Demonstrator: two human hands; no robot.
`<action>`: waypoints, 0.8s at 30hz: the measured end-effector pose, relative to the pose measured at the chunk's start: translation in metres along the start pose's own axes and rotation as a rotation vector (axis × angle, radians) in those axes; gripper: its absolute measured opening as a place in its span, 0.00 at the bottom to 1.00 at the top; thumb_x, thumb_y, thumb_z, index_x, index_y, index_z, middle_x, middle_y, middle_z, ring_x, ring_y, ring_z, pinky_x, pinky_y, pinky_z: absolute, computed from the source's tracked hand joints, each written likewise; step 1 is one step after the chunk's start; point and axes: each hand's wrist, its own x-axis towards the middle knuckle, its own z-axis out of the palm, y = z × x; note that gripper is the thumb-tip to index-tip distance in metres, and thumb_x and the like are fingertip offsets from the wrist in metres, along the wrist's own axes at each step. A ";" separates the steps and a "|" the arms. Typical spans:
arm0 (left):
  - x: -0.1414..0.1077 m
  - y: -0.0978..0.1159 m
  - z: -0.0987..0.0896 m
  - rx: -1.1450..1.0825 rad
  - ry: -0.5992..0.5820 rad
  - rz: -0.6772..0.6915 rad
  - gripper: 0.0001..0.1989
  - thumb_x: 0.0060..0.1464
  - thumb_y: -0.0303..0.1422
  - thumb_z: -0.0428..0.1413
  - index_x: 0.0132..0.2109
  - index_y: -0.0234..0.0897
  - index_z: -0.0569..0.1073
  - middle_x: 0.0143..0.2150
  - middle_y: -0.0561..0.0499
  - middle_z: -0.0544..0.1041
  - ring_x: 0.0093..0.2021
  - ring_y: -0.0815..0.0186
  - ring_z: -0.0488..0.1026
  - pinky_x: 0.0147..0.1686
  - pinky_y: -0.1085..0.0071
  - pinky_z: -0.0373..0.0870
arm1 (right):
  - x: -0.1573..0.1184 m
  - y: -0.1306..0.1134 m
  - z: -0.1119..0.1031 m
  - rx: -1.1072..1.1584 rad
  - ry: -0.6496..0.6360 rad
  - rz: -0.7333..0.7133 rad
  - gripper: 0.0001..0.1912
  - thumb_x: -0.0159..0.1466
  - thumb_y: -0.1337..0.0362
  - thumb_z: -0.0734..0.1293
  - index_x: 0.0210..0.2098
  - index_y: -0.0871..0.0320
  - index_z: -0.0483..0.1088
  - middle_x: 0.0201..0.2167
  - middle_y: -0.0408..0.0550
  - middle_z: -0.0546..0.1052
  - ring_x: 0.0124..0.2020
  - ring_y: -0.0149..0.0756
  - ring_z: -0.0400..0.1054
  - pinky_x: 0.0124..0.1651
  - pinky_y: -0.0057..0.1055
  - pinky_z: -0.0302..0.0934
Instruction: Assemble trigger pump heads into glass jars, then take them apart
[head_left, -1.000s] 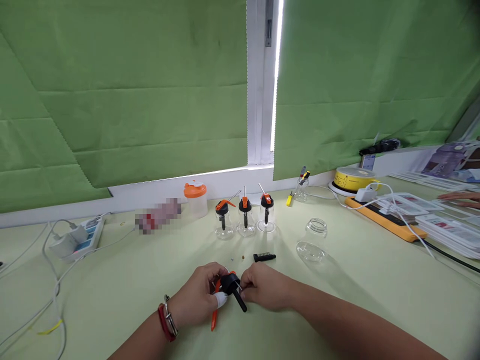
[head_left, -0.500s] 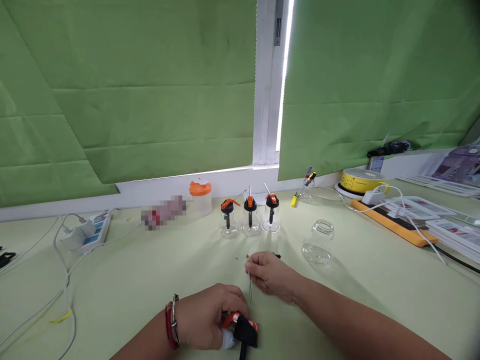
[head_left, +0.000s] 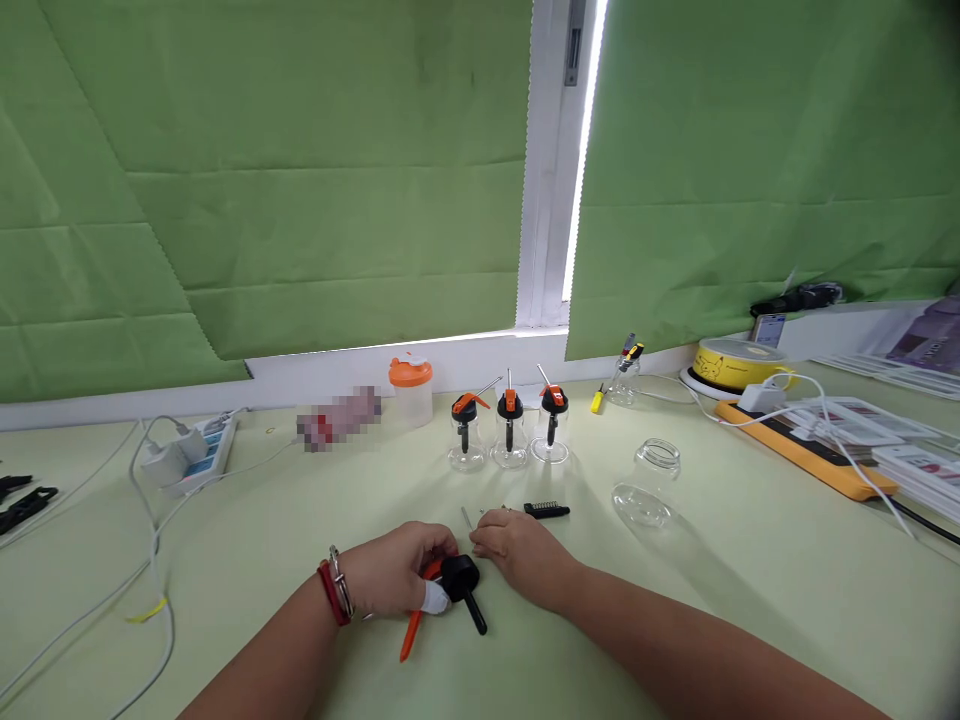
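My left hand (head_left: pixel 394 570), its thumb wrapped in white, is closed around a black-and-orange dispenser lid (head_left: pixel 459 577). The lid's orange lever (head_left: pixel 410 636) and a black stem stick out toward me. Just to the right, my right hand (head_left: pixel 525 558) rests low at the table, fingers together on a thin metal tube (head_left: pixel 466 516); only one end of the tube shows past the fingertips. Beyond that hand lies a black piece with a spring (head_left: pixel 547 509), near a few tiny parts too small to name.
Three glass jars with black-and-orange lids (head_left: pixel 510 440) stand at the back beside an orange-lidded cup (head_left: pixel 411 390). An open glass jar (head_left: pixel 649 485) is at right. Screwdrivers (head_left: pixel 630 360) stand farther back. Power strips (head_left: pixel 802 450) and cables (head_left: pixel 155 540) lie toward both sides.
My left hand has moved up and left with the lid, which has turned so its lever points down. My right hand has lowered the tube to the table, uncovering the spring piece.
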 end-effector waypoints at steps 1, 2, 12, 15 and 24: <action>0.001 -0.001 0.001 -0.001 0.022 -0.010 0.14 0.41 0.34 0.58 0.38 0.37 0.69 0.27 0.56 0.68 0.24 0.70 0.64 0.23 0.74 0.63 | -0.002 -0.003 -0.003 0.053 0.017 0.025 0.14 0.66 0.65 0.55 0.39 0.58 0.72 0.34 0.49 0.74 0.37 0.34 0.67 0.41 0.28 0.58; 0.003 -0.002 0.002 -0.002 0.053 -0.012 0.14 0.41 0.35 0.58 0.38 0.37 0.68 0.26 0.56 0.67 0.24 0.70 0.64 0.23 0.74 0.62 | -0.004 -0.007 -0.006 0.111 0.024 0.057 0.15 0.67 0.64 0.53 0.42 0.57 0.70 0.34 0.48 0.74 0.36 0.34 0.67 0.40 0.28 0.58; 0.006 0.001 0.001 -0.261 0.077 0.039 0.17 0.41 0.40 0.61 0.33 0.38 0.61 0.25 0.58 0.66 0.20 0.74 0.62 0.20 0.76 0.60 | -0.012 -0.016 -0.017 0.324 -0.032 0.335 0.08 0.53 0.64 0.65 0.34 0.57 0.69 0.23 0.41 0.69 0.23 0.28 0.60 0.23 0.23 0.50; 0.007 -0.003 -0.008 -0.100 0.239 -0.017 0.14 0.48 0.43 0.55 0.33 0.38 0.63 0.24 0.58 0.66 0.18 0.73 0.62 0.19 0.75 0.60 | -0.008 -0.004 -0.030 0.238 0.148 0.406 0.09 0.53 0.64 0.65 0.35 0.56 0.69 0.25 0.42 0.71 0.24 0.29 0.60 0.26 0.24 0.53; 0.031 -0.022 -0.001 0.390 0.676 -0.173 0.09 0.52 0.38 0.49 0.29 0.38 0.66 0.28 0.49 0.71 0.28 0.63 0.68 0.25 0.70 0.57 | -0.010 0.009 -0.040 0.187 0.201 0.332 0.17 0.50 0.69 0.63 0.40 0.53 0.70 0.33 0.44 0.72 0.28 0.30 0.62 0.32 0.27 0.57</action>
